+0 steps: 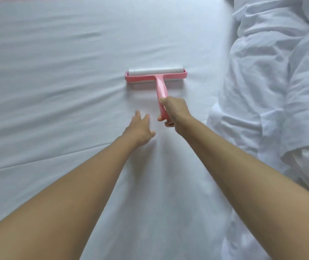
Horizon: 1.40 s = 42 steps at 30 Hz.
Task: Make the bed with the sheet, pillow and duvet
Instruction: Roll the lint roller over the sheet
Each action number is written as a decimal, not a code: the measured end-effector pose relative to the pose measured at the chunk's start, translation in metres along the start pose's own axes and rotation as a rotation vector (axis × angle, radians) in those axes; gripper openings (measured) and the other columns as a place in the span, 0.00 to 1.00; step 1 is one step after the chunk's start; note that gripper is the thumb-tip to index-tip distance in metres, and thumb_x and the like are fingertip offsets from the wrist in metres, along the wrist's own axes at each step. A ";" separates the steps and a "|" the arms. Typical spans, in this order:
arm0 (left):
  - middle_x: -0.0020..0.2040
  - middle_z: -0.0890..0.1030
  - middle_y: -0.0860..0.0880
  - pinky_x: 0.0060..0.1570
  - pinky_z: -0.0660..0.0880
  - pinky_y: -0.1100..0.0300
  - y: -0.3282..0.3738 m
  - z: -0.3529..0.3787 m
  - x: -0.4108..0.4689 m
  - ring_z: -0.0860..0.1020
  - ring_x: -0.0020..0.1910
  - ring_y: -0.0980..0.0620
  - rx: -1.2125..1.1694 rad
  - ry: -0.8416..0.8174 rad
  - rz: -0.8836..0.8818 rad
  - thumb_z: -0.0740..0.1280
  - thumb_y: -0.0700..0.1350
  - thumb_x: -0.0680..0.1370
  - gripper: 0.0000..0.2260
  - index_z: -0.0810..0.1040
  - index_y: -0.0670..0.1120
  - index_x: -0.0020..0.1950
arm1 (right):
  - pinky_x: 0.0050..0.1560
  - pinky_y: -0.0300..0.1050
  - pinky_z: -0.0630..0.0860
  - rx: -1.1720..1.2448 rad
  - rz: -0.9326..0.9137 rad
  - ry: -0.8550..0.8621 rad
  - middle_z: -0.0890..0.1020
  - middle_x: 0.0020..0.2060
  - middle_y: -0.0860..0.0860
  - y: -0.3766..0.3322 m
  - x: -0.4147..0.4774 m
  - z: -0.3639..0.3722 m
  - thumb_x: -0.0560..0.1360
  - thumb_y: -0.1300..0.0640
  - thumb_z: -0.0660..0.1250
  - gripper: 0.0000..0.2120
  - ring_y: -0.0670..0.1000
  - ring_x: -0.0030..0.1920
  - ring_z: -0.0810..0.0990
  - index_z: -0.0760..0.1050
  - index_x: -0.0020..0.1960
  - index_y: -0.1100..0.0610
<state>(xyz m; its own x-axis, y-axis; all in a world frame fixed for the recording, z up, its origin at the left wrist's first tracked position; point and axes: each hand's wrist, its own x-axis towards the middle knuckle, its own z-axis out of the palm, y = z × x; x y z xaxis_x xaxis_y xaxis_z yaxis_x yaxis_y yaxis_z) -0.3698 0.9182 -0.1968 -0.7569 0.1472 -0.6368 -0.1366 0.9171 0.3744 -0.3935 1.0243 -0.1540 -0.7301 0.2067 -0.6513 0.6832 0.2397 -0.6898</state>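
Note:
A white sheet (56,53) lies spread over the bed with a few shallow creases. On it rests a pink lint roller (155,75) with a wide white roll, its head in the middle of the bed. My right hand (175,111) grips the roller's pink handle. My left hand (140,128) lies just left of the handle, fingers straight and spread flat on the sheet. A crumpled white duvet (277,81) is bunched along the right side of the bed. No pillow is in view.
The sheet stretches wide to the left and toward the far edge. The duvet's heap rises along the whole right side, close to my right forearm.

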 end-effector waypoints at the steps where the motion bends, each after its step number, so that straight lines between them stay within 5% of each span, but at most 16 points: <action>1: 0.77 0.39 0.43 0.70 0.61 0.51 0.002 -0.003 0.007 0.50 0.77 0.45 0.036 -0.022 0.013 0.60 0.49 0.80 0.31 0.48 0.47 0.78 | 0.29 0.40 0.67 -0.009 -0.010 -0.003 0.77 0.28 0.57 -0.006 0.009 0.000 0.75 0.59 0.56 0.06 0.51 0.27 0.73 0.70 0.48 0.60; 8: 0.77 0.38 0.41 0.71 0.58 0.56 0.003 -0.023 0.024 0.53 0.76 0.43 0.079 -0.123 0.073 0.56 0.48 0.82 0.26 0.51 0.49 0.78 | 0.27 0.39 0.66 -0.002 -0.039 -0.054 0.77 0.30 0.56 -0.003 0.027 0.000 0.77 0.56 0.58 0.07 0.49 0.23 0.73 0.72 0.49 0.60; 11: 0.77 0.37 0.43 0.72 0.56 0.55 -0.001 -0.016 0.020 0.46 0.77 0.47 0.094 -0.097 0.095 0.59 0.51 0.80 0.30 0.48 0.49 0.78 | 0.29 0.40 0.67 0.004 -0.118 -0.104 0.76 0.28 0.53 0.022 0.010 -0.004 0.78 0.58 0.58 0.06 0.49 0.25 0.75 0.72 0.46 0.59; 18: 0.77 0.39 0.43 0.71 0.59 0.53 0.010 -0.011 0.011 0.48 0.77 0.46 0.102 -0.066 0.067 0.62 0.55 0.78 0.33 0.50 0.50 0.78 | 0.28 0.32 0.70 0.297 -0.209 -0.240 0.77 0.28 0.49 0.031 -0.017 -0.025 0.79 0.59 0.59 0.06 0.42 0.23 0.72 0.69 0.44 0.59; 22: 0.77 0.38 0.42 0.72 0.58 0.52 0.016 -0.013 0.008 0.48 0.77 0.44 0.142 -0.114 0.050 0.61 0.55 0.78 0.33 0.49 0.50 0.78 | 0.34 0.38 0.70 0.363 -0.272 -0.195 0.76 0.29 0.51 0.004 -0.005 -0.033 0.80 0.60 0.58 0.08 0.45 0.28 0.72 0.69 0.42 0.57; 27: 0.77 0.40 0.39 0.72 0.57 0.53 0.029 -0.023 0.015 0.49 0.77 0.41 0.204 -0.180 0.019 0.61 0.52 0.79 0.30 0.53 0.46 0.77 | 0.25 0.33 0.68 0.471 -0.246 -0.069 0.73 0.31 0.54 -0.018 0.029 -0.048 0.80 0.61 0.57 0.10 0.40 0.17 0.68 0.68 0.40 0.57; 33: 0.76 0.36 0.40 0.73 0.56 0.51 0.024 -0.015 0.023 0.43 0.77 0.41 0.286 -0.204 0.004 0.62 0.52 0.79 0.34 0.45 0.49 0.78 | 0.33 0.42 0.71 0.361 -0.161 -0.028 0.73 0.29 0.57 0.013 0.052 -0.054 0.81 0.61 0.54 0.14 0.43 0.13 0.63 0.67 0.37 0.59; 42: 0.76 0.33 0.44 0.72 0.57 0.49 0.016 -0.004 0.014 0.39 0.77 0.45 0.227 -0.143 0.009 0.64 0.50 0.78 0.36 0.43 0.52 0.78 | 0.16 0.33 0.59 0.443 -0.074 -0.107 0.74 0.18 0.52 0.093 -0.009 -0.035 0.81 0.60 0.55 0.15 0.46 0.13 0.64 0.67 0.36 0.62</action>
<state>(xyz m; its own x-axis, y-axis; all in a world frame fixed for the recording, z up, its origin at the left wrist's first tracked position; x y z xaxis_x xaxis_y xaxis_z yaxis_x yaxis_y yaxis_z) -0.3851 0.9337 -0.1967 -0.6573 0.1918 -0.7288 0.0289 0.9728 0.2299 -0.3239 1.0782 -0.2011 -0.7873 0.0999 -0.6084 0.5865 -0.1831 -0.7890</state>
